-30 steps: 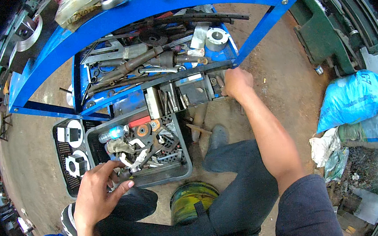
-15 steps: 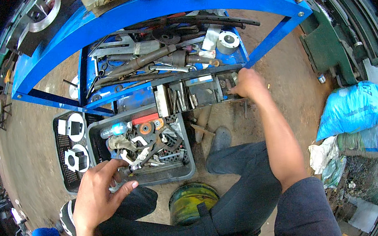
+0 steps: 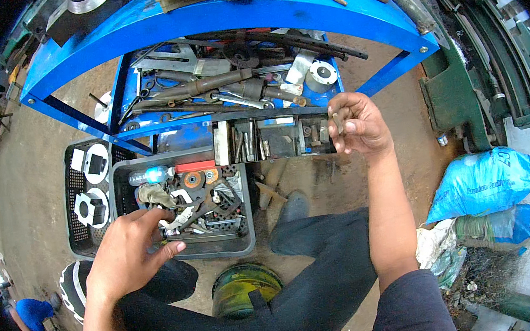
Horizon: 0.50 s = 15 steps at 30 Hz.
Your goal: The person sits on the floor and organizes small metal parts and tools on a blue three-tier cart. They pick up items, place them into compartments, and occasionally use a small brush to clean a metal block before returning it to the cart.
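The right hand is raised in front of the blue rack, its fingers curled and pinching a small dark metal piece between thumb and fingertips. The piece stands roughly upright in that pinch, just in front of the tray of upright metal bits that sits on the floor below the rack's lower shelf. That shelf, beyond the fingers, is packed with rods, wrenches and a shiny cylinder.

The left hand rests on the near left corner of the grey crate, its fingers loosely bent and spread over the jumble of parts; whether they grip anything cannot be told. Just past its fingertips lie a rag, a rusty disc and a plastic bottle. To the left of those fingers, a second crate holds white square pieces. A green-and-yellow drum lies between the person's legs, near the left wrist. Blue bags lie well to the right of the right forearm.
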### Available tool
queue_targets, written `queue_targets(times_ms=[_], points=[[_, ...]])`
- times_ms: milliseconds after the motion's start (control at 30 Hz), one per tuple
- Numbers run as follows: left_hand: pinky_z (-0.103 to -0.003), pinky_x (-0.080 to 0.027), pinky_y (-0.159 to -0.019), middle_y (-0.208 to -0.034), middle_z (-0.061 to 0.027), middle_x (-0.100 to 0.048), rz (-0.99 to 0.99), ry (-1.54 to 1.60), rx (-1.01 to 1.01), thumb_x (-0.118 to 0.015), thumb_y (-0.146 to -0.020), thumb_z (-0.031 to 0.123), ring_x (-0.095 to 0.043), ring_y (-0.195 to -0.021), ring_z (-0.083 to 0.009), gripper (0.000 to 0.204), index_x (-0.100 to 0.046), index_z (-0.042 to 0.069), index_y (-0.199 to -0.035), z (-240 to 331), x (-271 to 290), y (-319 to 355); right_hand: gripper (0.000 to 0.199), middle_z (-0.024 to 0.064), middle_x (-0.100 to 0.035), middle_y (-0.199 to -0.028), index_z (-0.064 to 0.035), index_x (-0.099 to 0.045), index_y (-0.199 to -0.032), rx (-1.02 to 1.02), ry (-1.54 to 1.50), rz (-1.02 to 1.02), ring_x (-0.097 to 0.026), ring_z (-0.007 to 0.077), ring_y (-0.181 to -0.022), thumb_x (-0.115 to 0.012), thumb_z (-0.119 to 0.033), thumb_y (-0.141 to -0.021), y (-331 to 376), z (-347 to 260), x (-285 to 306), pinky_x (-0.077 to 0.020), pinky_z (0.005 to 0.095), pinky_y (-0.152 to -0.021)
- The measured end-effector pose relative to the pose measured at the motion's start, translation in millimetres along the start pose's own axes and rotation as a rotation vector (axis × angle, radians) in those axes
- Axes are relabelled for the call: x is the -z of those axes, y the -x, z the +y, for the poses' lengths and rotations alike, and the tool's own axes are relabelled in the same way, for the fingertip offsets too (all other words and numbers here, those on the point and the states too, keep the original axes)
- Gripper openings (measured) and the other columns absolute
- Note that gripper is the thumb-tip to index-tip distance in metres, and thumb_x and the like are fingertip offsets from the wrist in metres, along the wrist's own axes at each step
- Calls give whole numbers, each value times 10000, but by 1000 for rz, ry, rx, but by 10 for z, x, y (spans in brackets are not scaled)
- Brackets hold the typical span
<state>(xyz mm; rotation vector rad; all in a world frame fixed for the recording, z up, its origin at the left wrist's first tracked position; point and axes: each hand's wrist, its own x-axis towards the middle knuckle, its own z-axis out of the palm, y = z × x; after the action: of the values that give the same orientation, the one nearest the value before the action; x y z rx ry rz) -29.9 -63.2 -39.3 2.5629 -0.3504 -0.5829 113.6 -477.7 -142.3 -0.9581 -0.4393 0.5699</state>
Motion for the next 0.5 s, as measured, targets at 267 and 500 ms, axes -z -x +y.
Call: queue_targets(times_ms=[267, 500], points=[[-462, -522, -731, -845, -194, -671, -4, -6, -1, -829, -833, 262, -673, -783, -383, 393, -682, -2, -1083, -49, -7, 14, 347, 110, -766, -893, 12, -698, -1118, -347, 592, 128, -712, 135, -677, -835, -140, -839, -221, 87, -16, -497, 250, -510], [-436, -509, -689, -815, -181, -656, 3, -33, 8, -841, -821, 250, -654, -733, -347, 409, -679, -6, -1096, -44, -13, -9, 237, 161, -780, -913, -38, -792, -906, -579, 1331, 373, -757, 280, -791, -854, -230, -782, -365, 452, 198, -589, 395, -755]])
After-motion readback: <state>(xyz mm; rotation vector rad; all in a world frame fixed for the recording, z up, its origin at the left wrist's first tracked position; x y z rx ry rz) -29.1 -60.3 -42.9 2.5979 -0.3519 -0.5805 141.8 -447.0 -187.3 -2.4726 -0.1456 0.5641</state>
